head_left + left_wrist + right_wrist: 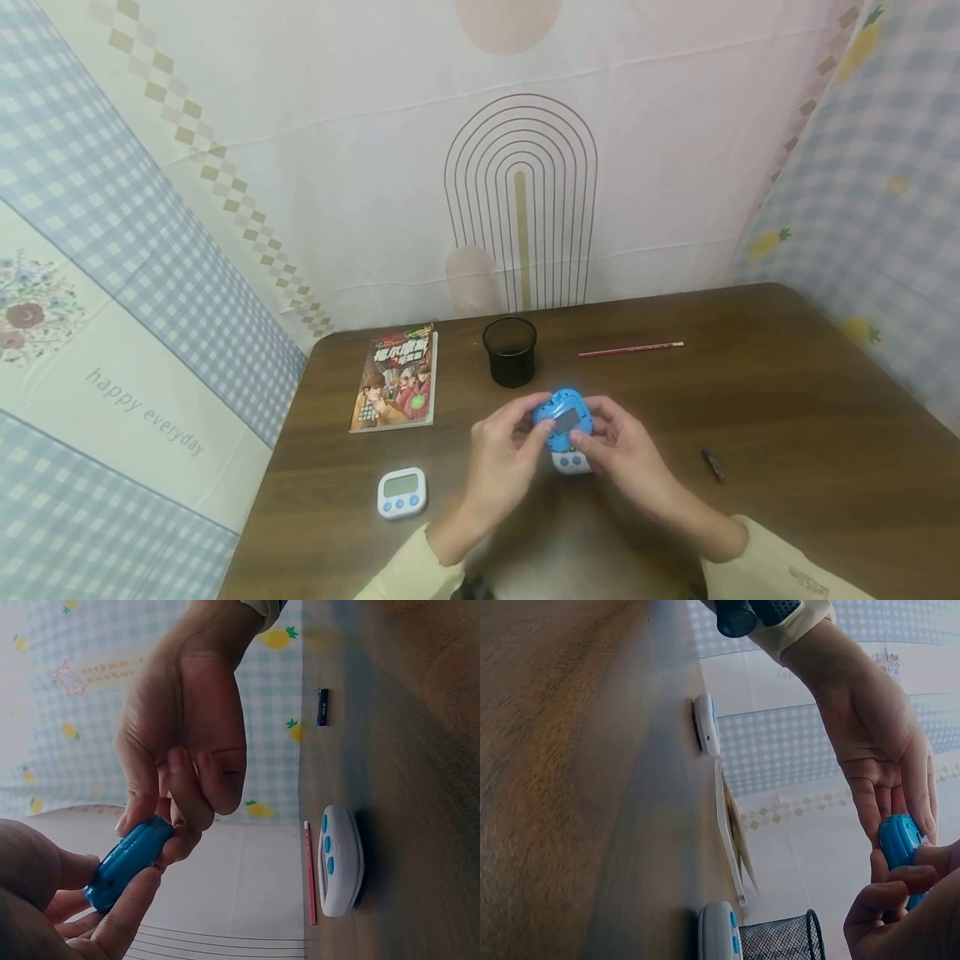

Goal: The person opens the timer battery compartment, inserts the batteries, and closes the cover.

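Both hands hold a small rounded blue device (564,414) with a dark grey rectangular panel facing up. My left hand (504,446) pinches its left side, thumb on the face and fingers behind. On the other side my right hand (628,454) grips it, its thumb pressing the lower part of the face. Seen edge-on in the left wrist view, the blue device (129,864) is raised above the table. Below it a white timer with blue buttons (573,463) lies on the table, partly hidden in the head view. Another white timer (402,493) lies to the left.
A comic-style book (397,379) lies at the back left, beside a black mesh pen cup (512,360). Behind the hands is a red pencil (630,350). A small dark blue battery (714,465) lies to the right on the brown table (787,375).
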Motion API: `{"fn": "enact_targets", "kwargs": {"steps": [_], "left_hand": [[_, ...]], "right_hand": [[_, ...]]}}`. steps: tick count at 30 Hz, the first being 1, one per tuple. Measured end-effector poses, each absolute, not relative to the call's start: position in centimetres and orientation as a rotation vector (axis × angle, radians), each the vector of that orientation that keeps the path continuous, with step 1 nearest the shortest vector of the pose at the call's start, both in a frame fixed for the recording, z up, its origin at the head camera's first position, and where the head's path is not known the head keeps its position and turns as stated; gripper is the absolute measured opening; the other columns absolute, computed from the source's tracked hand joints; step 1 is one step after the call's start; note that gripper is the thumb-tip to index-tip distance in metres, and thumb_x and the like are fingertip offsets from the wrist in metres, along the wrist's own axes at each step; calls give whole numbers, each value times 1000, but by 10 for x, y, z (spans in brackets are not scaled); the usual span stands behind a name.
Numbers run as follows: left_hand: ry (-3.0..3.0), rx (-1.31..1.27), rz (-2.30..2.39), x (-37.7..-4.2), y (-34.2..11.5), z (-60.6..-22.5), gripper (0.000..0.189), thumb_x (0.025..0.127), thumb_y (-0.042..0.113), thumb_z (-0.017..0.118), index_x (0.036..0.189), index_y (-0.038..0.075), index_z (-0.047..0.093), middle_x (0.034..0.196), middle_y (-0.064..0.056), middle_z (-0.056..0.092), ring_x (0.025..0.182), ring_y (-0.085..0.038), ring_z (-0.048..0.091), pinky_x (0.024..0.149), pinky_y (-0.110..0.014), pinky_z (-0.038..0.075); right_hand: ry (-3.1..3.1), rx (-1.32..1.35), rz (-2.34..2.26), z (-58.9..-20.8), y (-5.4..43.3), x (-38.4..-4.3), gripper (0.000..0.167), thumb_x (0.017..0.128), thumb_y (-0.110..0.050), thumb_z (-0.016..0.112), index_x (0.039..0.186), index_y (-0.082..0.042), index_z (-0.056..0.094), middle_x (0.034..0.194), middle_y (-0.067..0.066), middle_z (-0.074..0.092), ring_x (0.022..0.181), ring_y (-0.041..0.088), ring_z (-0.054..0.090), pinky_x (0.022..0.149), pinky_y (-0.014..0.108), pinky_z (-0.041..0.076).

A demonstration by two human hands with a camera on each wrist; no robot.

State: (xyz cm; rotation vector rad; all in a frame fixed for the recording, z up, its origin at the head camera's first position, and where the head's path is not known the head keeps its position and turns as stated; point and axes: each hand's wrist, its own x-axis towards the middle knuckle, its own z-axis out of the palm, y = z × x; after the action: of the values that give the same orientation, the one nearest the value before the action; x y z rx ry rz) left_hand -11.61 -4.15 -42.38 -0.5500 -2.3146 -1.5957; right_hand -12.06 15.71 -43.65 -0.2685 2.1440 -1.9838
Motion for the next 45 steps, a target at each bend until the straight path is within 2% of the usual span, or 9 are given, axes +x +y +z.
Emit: {"fn": "enact_targets", "kwargs": {"steps": [6,13,18,29,30,33,37,41,45], "left_hand": [[-2312,-571,-1585,-113,-42,-422,31,101,12,72,131,7,71,120,-8,78,93,-19,75,80,-19,63],[-2286,-588,-1533,-112,-39,-422,30,100,11,73,129,4,72,116,-10,79,90,-14,75,76,-18,63],[-2284,-585,-1509,-111,-36,-423,29,100,10,74,128,3,72,116,-11,79,88,-14,74,74,-17,62],[-2258,-625,-1522,-113,-39,-422,28,99,10,75,126,2,73,112,-12,79,85,-15,75,73,-18,63],[-2249,-626,-1529,-114,-40,-421,28,99,10,75,125,2,73,112,-12,79,85,-15,75,72,-19,63],[-2237,-628,-1573,-117,-44,-420,28,98,11,77,125,4,74,108,-10,80,84,-15,75,72,-21,64],[-2259,-675,-1609,-118,-49,-416,34,97,11,78,130,5,71,111,-10,79,88,-17,76,74,-25,65],[-2299,-755,-1565,-119,-53,-411,48,94,11,81,139,4,67,123,-11,77,95,-18,77,80,-31,66],[-2374,-774,-1490,-119,-55,-408,64,88,18,88,147,14,63,135,-7,73,103,-17,74,86,-36,66]], "right_hand": [[2155,-260,-2017,-435,154,-117,42,107,-13,64,142,5,49,123,26,70,101,17,76,89,37,65],[2190,-254,-2023,-437,154,-115,38,106,-12,64,139,3,51,122,28,70,97,18,77,84,34,66],[2185,-234,-2032,-436,155,-114,38,106,-12,64,137,5,51,118,22,72,98,17,76,85,33,65],[2110,-221,-2015,-438,156,-116,41,108,-16,62,139,5,47,119,18,71,102,21,74,89,36,65],[2091,-232,-2018,-438,156,-116,42,108,-17,62,139,5,47,118,17,71,101,21,75,87,35,65],[2046,-265,-2027,-436,158,-118,44,107,-19,63,140,4,46,109,12,72,82,14,69,73,27,62],[2034,-282,-2041,-434,160,-121,43,107,-19,64,140,3,47,97,4,70,62,7,50,57,20,48],[2006,-257,-2055,-432,161,-123,41,107,-20,63,140,0,48,97,2,70,62,7,50,59,20,48],[1954,-277,-2078,-431,165,-124,36,109,-22,60,139,-4,48,94,1,68,63,7,50,60,20,49]]}}
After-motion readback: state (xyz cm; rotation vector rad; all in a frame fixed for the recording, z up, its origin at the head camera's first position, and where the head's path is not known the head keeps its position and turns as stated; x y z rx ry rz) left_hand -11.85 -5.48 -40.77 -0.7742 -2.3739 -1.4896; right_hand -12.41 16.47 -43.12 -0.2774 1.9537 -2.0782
